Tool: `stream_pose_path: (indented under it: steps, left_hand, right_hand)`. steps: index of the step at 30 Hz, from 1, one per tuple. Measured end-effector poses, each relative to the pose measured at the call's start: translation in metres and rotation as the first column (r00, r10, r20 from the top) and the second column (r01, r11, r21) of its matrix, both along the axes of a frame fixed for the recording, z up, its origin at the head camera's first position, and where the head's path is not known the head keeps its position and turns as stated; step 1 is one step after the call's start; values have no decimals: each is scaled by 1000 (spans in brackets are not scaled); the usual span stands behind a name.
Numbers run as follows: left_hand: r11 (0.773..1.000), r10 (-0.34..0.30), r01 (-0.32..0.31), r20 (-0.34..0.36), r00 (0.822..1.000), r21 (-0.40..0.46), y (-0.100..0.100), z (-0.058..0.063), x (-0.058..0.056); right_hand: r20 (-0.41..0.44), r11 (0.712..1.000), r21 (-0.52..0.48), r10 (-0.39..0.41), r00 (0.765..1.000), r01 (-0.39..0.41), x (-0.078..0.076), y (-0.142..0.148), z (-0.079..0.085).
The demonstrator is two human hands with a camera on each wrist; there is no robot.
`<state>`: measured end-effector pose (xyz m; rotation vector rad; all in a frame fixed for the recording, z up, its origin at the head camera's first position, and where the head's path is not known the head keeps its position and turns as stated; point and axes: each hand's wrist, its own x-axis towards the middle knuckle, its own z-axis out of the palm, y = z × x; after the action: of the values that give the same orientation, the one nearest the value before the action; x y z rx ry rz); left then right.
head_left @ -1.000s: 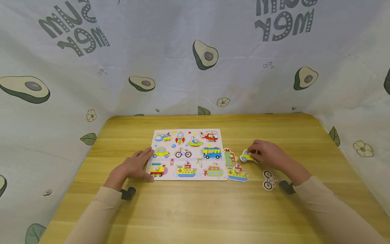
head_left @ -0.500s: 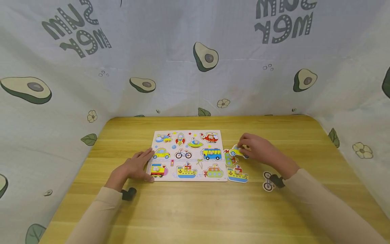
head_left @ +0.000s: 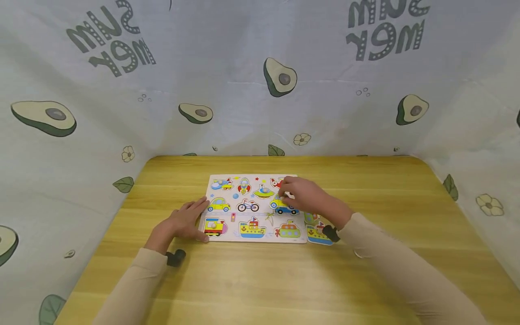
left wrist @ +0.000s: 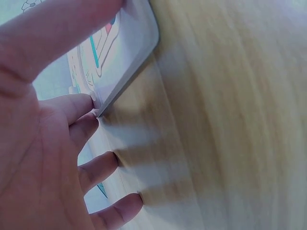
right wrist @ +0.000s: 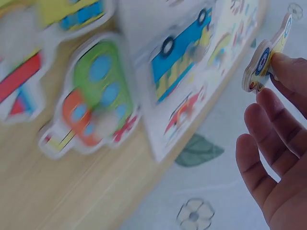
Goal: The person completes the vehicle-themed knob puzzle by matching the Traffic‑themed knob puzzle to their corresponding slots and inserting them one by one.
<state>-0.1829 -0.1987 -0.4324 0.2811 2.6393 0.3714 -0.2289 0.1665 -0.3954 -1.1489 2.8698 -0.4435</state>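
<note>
In the head view a white wooden puzzle board [head_left: 233, 231] printed with vehicles lies on the table. My left hand [head_left: 184, 221] rests at its left edge, fingers spread; in the left wrist view the thumb reaches over the board's corner. My right hand [head_left: 308, 196] pinches a yellow car puzzle piece [right wrist: 263, 64] between thumb and fingers, raised above the board. From the head view this piece overlaps the blue bus [head_left: 286, 210]. The printed yellow car [head_left: 219, 204] and bicycle [head_left: 248, 206] stand in the board's middle row.
A green submarine piece [right wrist: 100, 72] and a ship piece [head_left: 318, 234] lie by the board's right edge. Farther right, my right sleeve [head_left: 390, 262] covers most of the bicycle piece. A white avocado-print cloth [head_left: 239, 131] hangs behind the table.
My right hand has picked up the car piece from the right side of the table and carried it left over the board. The left hand has stayed at the board's edge.
</note>
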Motion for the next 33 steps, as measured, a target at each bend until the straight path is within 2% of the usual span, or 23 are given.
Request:
stream_pose_path:
  steps: [8, 16, 23, 27, 33]
  left_hand:
    - [1000, 9, -9, -1, 1000, 22, 2, 5, -1]
    - [1000, -13, 13, -8, 1000, 20, 12, 5, -5]
    - [1000, 5, -5, 3, 1000, 4, 9, 3, -4]
    - [1000, 9, -8, 12, 1000, -18, 4, 3, -3]
    - [1000, 13, -13, 22, 1000, -10, 2, 5, -2]
  right_hand:
    - [75, 998, 68, 10, 997, -15, -18, -59, 0]
    - [201, 999, -30, -34, 979, 41, -32, -80, -8]
    - [205, 998, -38, -36, 978, 44, -34, -103, -11]
    - [244, 998, -54, -20, 970, 34, -33, -122, -15]
    - [310, 992, -79, -71, 948, 100, -30, -145, -30]
